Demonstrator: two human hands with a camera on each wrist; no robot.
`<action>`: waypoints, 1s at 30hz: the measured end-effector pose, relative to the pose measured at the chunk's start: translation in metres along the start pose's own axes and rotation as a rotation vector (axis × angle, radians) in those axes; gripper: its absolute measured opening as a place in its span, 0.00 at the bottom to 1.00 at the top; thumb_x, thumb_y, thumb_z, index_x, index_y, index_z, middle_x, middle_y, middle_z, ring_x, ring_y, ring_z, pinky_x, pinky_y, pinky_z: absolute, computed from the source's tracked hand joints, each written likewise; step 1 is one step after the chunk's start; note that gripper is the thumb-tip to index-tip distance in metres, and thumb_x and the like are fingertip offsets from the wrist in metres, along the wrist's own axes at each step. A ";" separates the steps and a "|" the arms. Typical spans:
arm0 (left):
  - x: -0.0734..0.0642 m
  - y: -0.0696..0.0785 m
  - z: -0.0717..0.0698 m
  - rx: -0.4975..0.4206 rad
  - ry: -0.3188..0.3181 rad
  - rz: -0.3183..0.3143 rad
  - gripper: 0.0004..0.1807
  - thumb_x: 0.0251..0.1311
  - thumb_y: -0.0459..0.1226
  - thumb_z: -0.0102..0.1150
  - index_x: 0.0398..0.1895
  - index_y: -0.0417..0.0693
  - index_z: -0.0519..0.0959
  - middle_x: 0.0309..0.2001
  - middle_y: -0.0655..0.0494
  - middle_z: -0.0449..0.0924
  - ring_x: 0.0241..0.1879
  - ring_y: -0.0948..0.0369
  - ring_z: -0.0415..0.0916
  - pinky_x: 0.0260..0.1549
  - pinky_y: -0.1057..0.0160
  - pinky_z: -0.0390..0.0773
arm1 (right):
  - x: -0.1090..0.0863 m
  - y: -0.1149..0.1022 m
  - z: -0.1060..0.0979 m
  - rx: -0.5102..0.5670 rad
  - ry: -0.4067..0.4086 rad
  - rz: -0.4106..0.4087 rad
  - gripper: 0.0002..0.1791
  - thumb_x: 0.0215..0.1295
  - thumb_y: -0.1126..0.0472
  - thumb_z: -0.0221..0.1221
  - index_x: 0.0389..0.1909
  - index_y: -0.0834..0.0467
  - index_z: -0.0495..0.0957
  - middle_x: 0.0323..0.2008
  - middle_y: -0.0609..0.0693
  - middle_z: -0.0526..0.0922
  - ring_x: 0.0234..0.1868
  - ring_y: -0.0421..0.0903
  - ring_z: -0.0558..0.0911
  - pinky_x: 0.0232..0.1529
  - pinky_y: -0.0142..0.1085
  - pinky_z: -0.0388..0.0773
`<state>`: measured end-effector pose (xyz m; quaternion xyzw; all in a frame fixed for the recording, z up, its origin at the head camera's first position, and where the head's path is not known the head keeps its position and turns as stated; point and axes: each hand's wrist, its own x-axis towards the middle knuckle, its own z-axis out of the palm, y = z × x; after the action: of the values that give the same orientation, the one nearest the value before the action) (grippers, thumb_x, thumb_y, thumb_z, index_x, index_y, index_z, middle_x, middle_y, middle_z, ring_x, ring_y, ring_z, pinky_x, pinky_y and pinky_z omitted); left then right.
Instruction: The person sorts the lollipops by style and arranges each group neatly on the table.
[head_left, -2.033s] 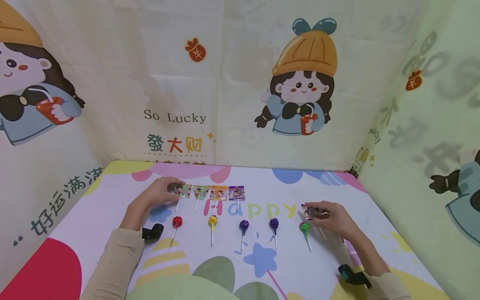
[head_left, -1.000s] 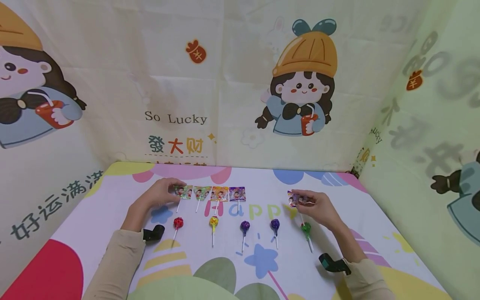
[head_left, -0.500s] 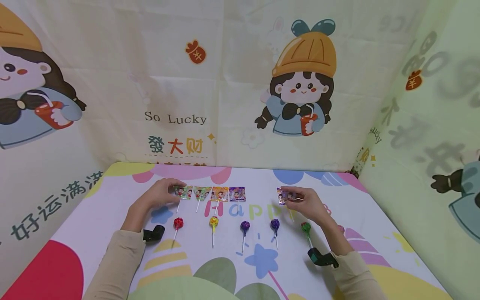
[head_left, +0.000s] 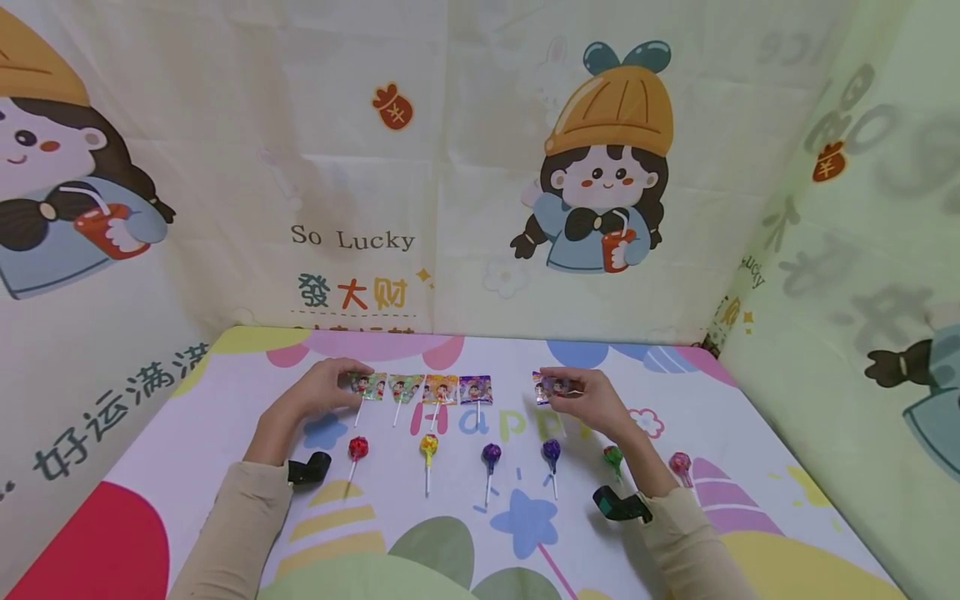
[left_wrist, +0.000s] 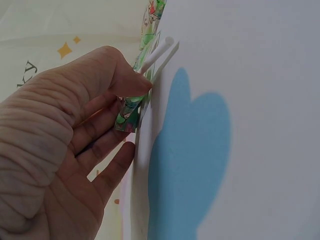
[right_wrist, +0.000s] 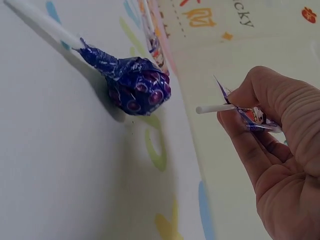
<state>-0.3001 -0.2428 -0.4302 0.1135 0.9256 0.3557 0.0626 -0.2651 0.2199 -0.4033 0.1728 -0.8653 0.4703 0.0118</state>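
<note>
At the left end of the back row, my left hand (head_left: 324, 390) pinches a flat lollipop in a green wrapper (left_wrist: 131, 107), its white stick pointing toward me. To its right lie another green-wrapped lollipop (head_left: 406, 387), an orange one (head_left: 440, 388) and a purple one (head_left: 476, 389). My right hand (head_left: 588, 398) holds a purple-wrapped flat lollipop (head_left: 540, 388) between thumb and fingers, right of that row and apart from it. In the right wrist view it is raised off the table, with a round purple lollipop (right_wrist: 137, 87) close by.
Nearer me runs a row of round lollipops: red (head_left: 357, 448), yellow (head_left: 428, 446), two purple including the left one (head_left: 491, 453), green (head_left: 612, 455) and pink (head_left: 680, 463). My right forearm passes over between the green and pink ones. A printed cloth wall (head_left: 480, 183) rises behind the table.
My right hand has carried the purple-wrapped lollipop leftward and slightly back, toward the flat row. The pink lollipop has come into view beside my right forearm. My left hand stays in place.
</note>
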 end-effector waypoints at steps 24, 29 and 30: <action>-0.003 0.001 0.000 0.000 0.012 -0.008 0.29 0.56 0.33 0.72 0.64 0.46 0.79 0.65 0.42 0.76 0.63 0.42 0.70 0.66 0.38 0.68 | 0.030 -0.001 0.041 0.016 0.036 0.092 0.22 0.58 0.70 0.68 0.56 0.61 0.84 0.39 0.55 0.85 0.33 0.45 0.75 0.32 0.31 0.73; -0.003 0.003 0.000 0.007 0.008 0.001 0.29 0.56 0.34 0.72 0.63 0.46 0.79 0.65 0.41 0.76 0.64 0.41 0.70 0.66 0.38 0.68 | 0.034 0.002 0.049 -0.014 0.048 0.137 0.23 0.57 0.70 0.68 0.56 0.62 0.84 0.34 0.53 0.82 0.32 0.45 0.73 0.30 0.33 0.69; -0.003 0.003 0.000 0.007 0.007 0.001 0.29 0.56 0.34 0.72 0.64 0.46 0.79 0.65 0.41 0.76 0.64 0.41 0.70 0.66 0.38 0.68 | 0.034 0.002 0.051 -0.021 0.049 0.143 0.23 0.57 0.70 0.67 0.56 0.62 0.84 0.33 0.53 0.82 0.31 0.45 0.72 0.30 0.33 0.68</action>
<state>-0.2967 -0.2415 -0.4279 0.1129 0.9270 0.3527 0.0588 -0.2909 0.1695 -0.4266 0.0986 -0.8799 0.4648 0.0012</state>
